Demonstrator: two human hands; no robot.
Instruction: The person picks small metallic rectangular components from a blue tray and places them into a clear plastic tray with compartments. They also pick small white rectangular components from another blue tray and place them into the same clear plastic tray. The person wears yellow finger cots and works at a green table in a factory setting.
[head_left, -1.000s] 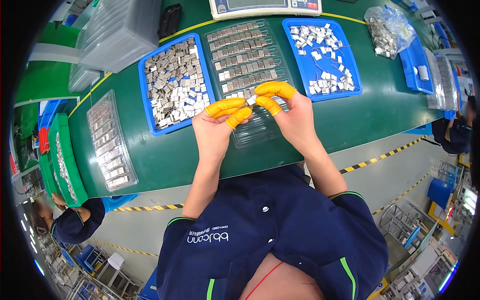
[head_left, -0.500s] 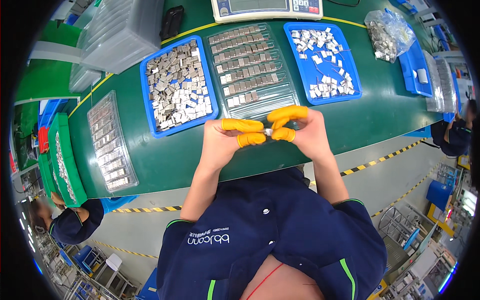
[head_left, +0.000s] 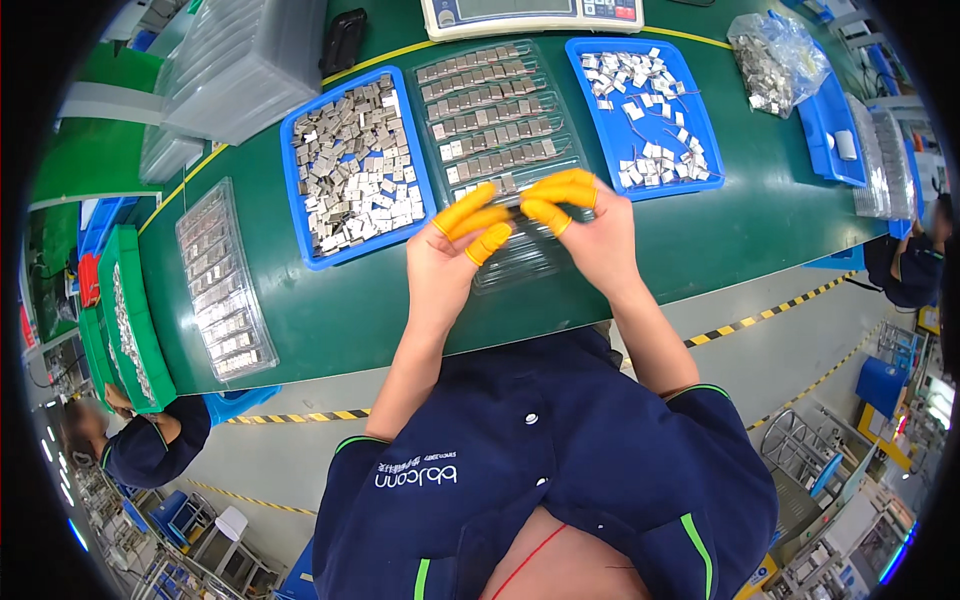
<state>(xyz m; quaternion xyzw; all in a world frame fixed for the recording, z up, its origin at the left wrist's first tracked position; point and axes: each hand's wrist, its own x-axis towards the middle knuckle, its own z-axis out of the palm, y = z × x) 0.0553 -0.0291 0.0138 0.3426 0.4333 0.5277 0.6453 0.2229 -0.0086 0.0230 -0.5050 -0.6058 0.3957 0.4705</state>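
Both of my hands wear yellow finger cots and are over the near part of a clear plastic tray (head_left: 545, 255). That tray carries rows of small metal-shelled connectors (head_left: 497, 139) with thin wires. My right hand (head_left: 592, 225) pinches a small dark-looking piece (head_left: 515, 212), probably a connector, though blur hides its details. My left hand (head_left: 452, 245) is close beside the piece, its thumb apart from its blurred fingers. Left of the tray, a blue tray (head_left: 424, 180) holds many loose metal connectors. Another blue tray (head_left: 706, 120), to the right, has white connectors with short wires.
A scale (head_left: 530, 22) stands at the far edge. Stacked clear trays (head_left: 245, 75) and a filled clear tray (head_left: 225, 285) are at left, beside a green bin (head_left: 150, 330). At right are a plastic bag of parts (head_left: 765, 70) and a blue bin (head_left: 825, 150). Other people work on both sides.
Both hands have moved away from my body and slightly left, over the clear tray. My left thumb and fingers have spread from their earlier pinch on the small piece.
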